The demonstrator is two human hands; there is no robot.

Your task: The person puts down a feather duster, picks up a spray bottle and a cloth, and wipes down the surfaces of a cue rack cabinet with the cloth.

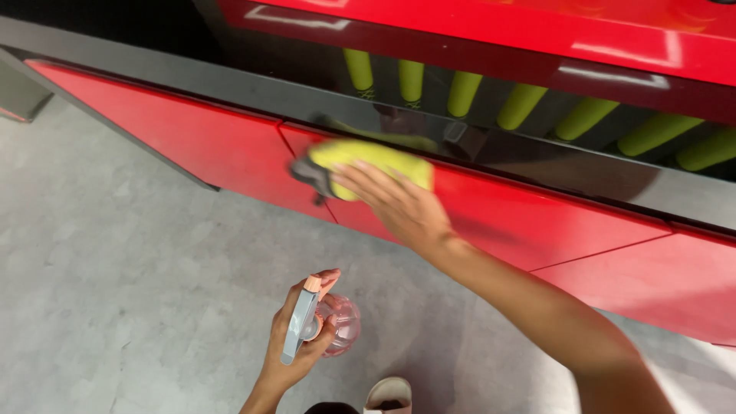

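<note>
A run of glossy red cabinet doors (537, 222) slants from upper left to lower right, each panel parted from the next by a thin dark seam; one seam falls just left of the right hand. Above the doors a dark glossy ledge (537, 165) runs the whole length, mirroring a row of yellow-green cylinders (521, 103), with a red upper panel (475, 31) above that. Below and left, the pale grey floor (138, 268) lies open and wide.

The right hand (399, 207) reaches forward with the arm stretched out from the lower right, palm flat and fingers spread, its grip pressed down on a yellow microfibre cloth with a grey edge (360, 157). The cloth lies against the top of a red door, just under the dark ledge.

The left hand (299, 337) is held low and near the body, well apart from the doors, wrist bent upward. Its grip is clamped round a clear pinkish plastic spray bottle with a grey trigger head (326, 326), thumb on the orange-tipped top. A pale shoe (387, 395) shows at the bottom edge.
</note>
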